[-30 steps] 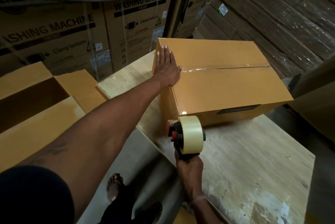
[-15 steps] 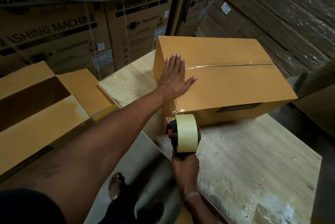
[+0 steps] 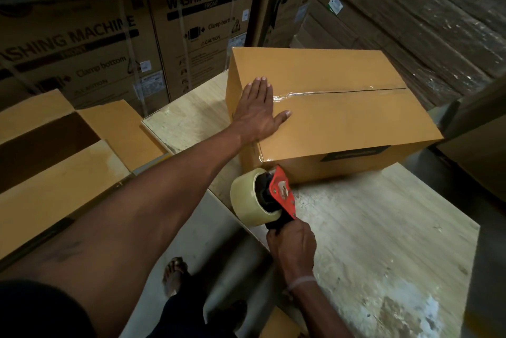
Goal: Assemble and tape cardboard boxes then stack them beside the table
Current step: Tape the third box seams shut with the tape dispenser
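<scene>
Head view: the box (image 3: 328, 107) (seam taped) is set on the table (image 3: 369, 228); the left hand (image 3: 260, 110) is pressed flat on it; the tape gun (image 3: 265, 195) is gripped by the right hand (image 3: 291, 244) beside its near corner.

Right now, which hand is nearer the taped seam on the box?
Left. The left hand lies flat on top of the box, fingers at the end of the taped seam. The right hand is off the box, below its near corner, gripping the tape dispenser.
</scene>
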`<state>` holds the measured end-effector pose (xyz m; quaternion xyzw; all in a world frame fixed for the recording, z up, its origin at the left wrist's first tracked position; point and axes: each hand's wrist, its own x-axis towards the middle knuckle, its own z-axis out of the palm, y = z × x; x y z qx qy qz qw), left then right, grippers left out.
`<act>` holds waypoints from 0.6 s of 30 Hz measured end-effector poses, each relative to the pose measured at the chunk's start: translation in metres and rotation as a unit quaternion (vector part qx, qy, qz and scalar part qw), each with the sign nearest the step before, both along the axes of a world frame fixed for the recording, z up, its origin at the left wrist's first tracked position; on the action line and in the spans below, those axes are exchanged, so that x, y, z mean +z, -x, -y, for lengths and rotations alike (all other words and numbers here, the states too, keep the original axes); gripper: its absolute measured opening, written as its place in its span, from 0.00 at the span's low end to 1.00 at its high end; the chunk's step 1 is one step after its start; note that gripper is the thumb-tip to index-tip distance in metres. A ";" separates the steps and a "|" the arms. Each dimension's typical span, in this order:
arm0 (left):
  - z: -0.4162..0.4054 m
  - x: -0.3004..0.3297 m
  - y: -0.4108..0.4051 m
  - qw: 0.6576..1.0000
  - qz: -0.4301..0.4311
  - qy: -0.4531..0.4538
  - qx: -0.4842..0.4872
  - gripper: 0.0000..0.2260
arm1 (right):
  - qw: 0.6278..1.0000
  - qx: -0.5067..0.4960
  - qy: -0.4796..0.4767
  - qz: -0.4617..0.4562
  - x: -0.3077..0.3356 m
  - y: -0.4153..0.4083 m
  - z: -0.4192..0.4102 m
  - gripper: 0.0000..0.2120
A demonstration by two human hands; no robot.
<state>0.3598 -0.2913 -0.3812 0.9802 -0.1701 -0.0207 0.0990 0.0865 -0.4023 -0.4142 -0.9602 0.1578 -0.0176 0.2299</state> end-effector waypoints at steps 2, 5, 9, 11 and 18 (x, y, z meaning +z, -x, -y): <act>-0.001 0.004 0.000 1.000 -0.001 -0.007 0.002 0.43 | 1.000 0.006 0.005 -0.005 -0.001 -0.001 0.006 0.08; -0.003 0.009 0.001 1.000 -0.012 -0.004 -0.002 0.42 | 0.999 0.011 -0.046 -0.019 -0.003 0.000 0.021 0.11; -0.004 0.011 0.002 1.000 -0.009 0.010 -0.004 0.40 | 0.989 0.005 -0.145 0.001 0.002 0.011 0.043 0.15; -0.004 0.010 0.003 1.000 -0.003 0.017 -0.003 0.40 | 0.979 -0.016 -0.202 0.028 0.011 0.015 0.049 0.20; -0.007 0.006 0.002 0.997 0.012 0.075 -0.004 0.36 | 0.877 -0.061 -0.473 0.056 0.083 -0.062 0.041 0.05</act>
